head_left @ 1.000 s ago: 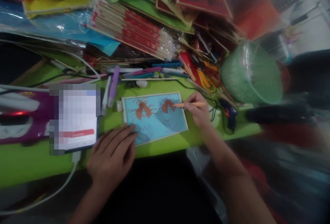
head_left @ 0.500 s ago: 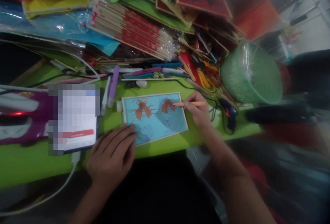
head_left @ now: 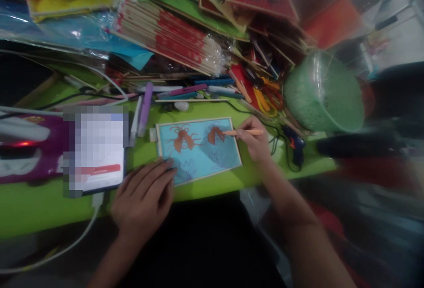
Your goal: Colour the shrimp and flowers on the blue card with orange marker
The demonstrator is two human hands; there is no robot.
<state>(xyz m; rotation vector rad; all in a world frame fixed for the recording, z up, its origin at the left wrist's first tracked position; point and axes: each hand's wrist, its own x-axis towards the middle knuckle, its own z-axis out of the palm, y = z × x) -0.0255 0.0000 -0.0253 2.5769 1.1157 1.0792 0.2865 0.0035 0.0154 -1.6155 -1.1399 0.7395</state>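
A small blue picture board point(head_left: 202, 155) with a pale frame lies on the green table point(head_left: 39, 210). Two orange-brown creatures are on it. My right hand point(head_left: 255, 141) pinches an orange stick point(head_left: 243, 132) whose tip touches the right-hand creature point(head_left: 215, 134). My left hand point(head_left: 144, 199) lies flat, fingers stretched out, pressing the board's lower left corner. The left-hand creature point(head_left: 181, 138) is uncovered.
A phone point(head_left: 96, 149) with a white cable lies left of the board, beside a purple device point(head_left: 26, 151). Pens, sticks, scissors point(head_left: 266, 98) and stacked boards crowd the back. A green bowl point(head_left: 323, 93) and a glue gun point(head_left: 294, 146) stand to the right.
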